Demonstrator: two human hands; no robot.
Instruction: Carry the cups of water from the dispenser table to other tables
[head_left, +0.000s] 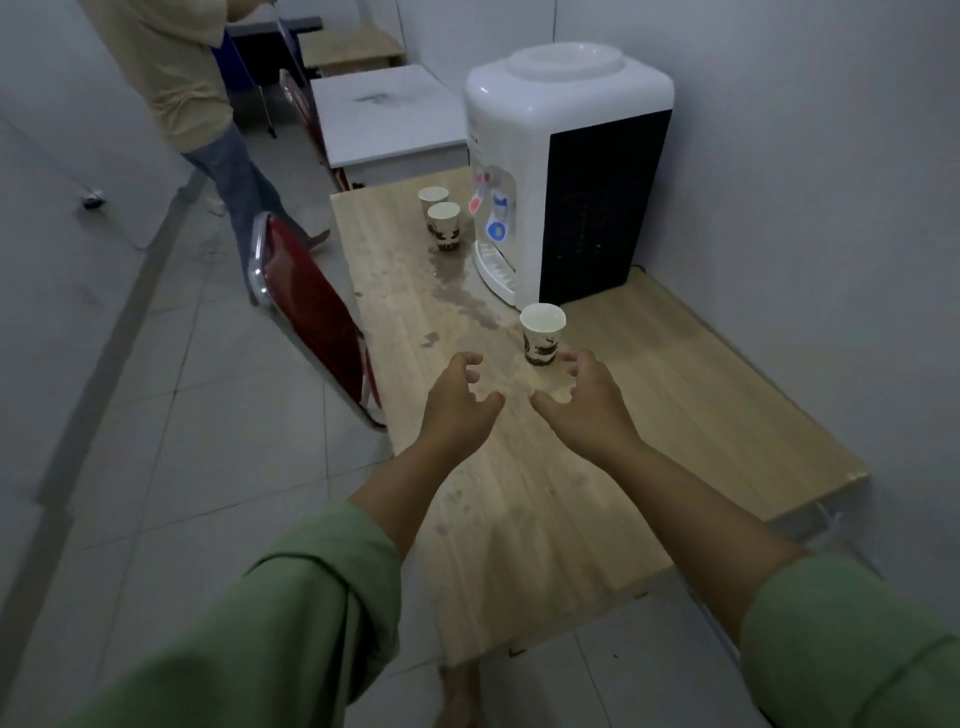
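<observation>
Both hands reach out over the wooden table (701, 405), fingers curled and empty. The left hand (457, 402) is apart from the nearest paper cup (542, 332); the right hand (584, 400) has its fingertips just beside this cup's base. Two more cups (443, 224) stand upright near the white water dispenser (566, 166). Spilled water (462, 291) lies on the wood between them. A red chair (311, 312) leans at the table's edge, and another person (192, 93) stands behind it

Three cups (542, 332) (444, 225) (432, 196), one dispenser (566, 171), two hands (457, 400) (587, 402).
</observation>
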